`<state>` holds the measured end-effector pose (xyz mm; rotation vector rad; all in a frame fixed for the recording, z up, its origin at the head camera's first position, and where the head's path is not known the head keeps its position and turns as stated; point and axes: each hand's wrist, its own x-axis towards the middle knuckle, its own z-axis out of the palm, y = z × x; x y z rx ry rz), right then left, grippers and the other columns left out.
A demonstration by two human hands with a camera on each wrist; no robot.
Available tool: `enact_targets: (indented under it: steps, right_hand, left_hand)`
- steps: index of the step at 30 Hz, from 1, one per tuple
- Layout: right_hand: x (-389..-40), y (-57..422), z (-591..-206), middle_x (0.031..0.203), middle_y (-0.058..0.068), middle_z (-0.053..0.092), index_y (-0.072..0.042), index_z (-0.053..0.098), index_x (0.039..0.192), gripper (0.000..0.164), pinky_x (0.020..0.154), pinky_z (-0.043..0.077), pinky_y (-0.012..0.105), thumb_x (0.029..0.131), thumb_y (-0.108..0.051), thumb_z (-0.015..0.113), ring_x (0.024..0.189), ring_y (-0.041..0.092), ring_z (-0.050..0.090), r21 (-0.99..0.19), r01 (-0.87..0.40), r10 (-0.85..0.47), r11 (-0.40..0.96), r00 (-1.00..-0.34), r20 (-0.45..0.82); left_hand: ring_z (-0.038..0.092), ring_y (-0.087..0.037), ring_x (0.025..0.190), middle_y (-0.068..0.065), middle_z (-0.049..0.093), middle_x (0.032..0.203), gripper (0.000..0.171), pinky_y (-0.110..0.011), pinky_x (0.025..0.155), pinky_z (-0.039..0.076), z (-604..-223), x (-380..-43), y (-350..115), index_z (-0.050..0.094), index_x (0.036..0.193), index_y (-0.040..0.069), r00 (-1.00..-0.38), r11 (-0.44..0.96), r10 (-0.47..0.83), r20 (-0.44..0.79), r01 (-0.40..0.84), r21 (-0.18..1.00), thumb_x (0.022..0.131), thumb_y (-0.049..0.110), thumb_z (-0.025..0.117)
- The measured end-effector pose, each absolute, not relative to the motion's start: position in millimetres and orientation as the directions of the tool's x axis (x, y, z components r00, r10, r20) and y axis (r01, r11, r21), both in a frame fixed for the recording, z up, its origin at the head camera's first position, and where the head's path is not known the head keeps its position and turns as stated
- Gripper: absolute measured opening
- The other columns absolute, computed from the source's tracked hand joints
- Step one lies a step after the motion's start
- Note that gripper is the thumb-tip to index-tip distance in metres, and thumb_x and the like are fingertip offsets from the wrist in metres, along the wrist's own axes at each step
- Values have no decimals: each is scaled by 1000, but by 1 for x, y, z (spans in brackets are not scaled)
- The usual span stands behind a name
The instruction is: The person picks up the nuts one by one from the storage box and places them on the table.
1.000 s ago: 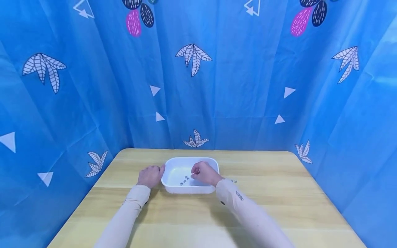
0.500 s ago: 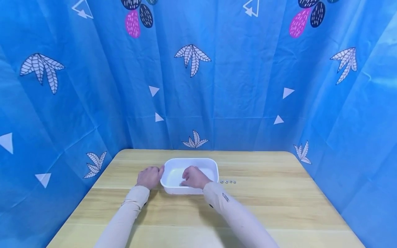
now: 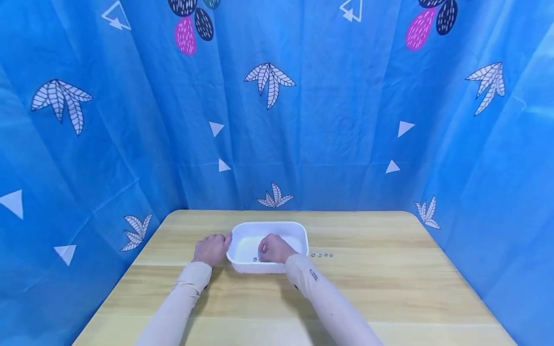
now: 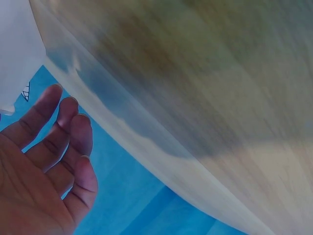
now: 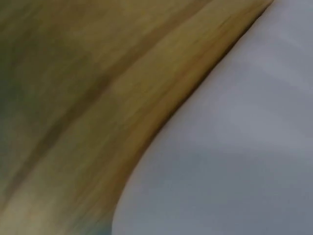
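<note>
A white plastic tub (image 3: pixel 298 265) stands on the table. My left hand (image 3: pixel 212 249) holds its left rim with the thumb over the edge; in the left wrist view the other fingers (image 4: pixel 80 132) are loosely bent outside the tub. My right hand (image 3: pixel 277 249) reaches over the near wall into the tub, its fingertips drawn together around a small shiny piece (image 3: pixel 259 253). Another shiny piece (image 3: pixel 255 259) lies on the tub floor left of the fingertips. The pieces are too small to name; others may be hidden under the hand.
Several small shiny pieces (image 3: pixel 320 254) lie in a row on the wooden table (image 3: pixel 389 288), right of the tub. A blue patterned curtain (image 3: pixel 346 182) rises behind the table and along both sides. In the right wrist view a white surface (image 5: pixel 234 161) covers much of the picture.
My right hand has moved left and lower inside the tub, uncovering the row on the table. Its fingertips, apart half a second ago, have come together. My left hand stays at the rim.
</note>
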<state>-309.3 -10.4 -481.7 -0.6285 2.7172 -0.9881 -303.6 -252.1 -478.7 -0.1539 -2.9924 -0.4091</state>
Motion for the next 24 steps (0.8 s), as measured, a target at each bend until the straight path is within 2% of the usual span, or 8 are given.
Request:
enact_targets:
  steps: [5,10,14,19,24]
  right_hand:
    - [-311,-8,-479,99,3,79,-10,82,104,19,92,55,35,85,-10,83,91,14,67,-658,-339,-483,673,-875,-43]
    - [-309,-7,-476,99,6,81,-7,82,101,14,91,57,31,87,-4,79,94,16,72,-656,-379,-525,653,-850,-32]
    - [-310,-7,-477,96,8,81,-4,81,97,11,86,59,28,87,-2,78,89,16,74,-655,-393,-536,646,-844,-22]
    - [-312,-8,-481,89,3,78,-7,78,92,4,80,57,25,90,-9,76,77,9,66,-616,-381,-524,690,-850,-62]
    - [-313,-9,-483,85,0,73,-8,73,93,11,84,56,28,97,-16,68,76,9,63,-600,-358,-497,715,-864,-77]
  left_hand:
    - [72,-41,91,-20,74,97,63,-58,73,56,-477,-304,-250,73,93,4,-988,959,85,125,115,257,111,46,29]
    - [70,-37,88,-18,73,95,62,-56,72,56,-476,-303,-249,73,96,3,-991,961,87,99,110,255,111,45,30]
    - [70,-36,87,-18,73,96,62,-55,73,56,-475,-302,-248,73,97,3,-992,960,82,97,105,261,111,45,30]
    - [71,-39,90,-19,74,99,63,-57,74,56,-476,-301,-248,73,98,3,-993,960,71,97,95,264,111,45,29]
    - [71,-38,90,-19,74,98,63,-56,73,57,-476,-300,-248,74,101,2,-993,960,79,87,99,260,111,46,29]
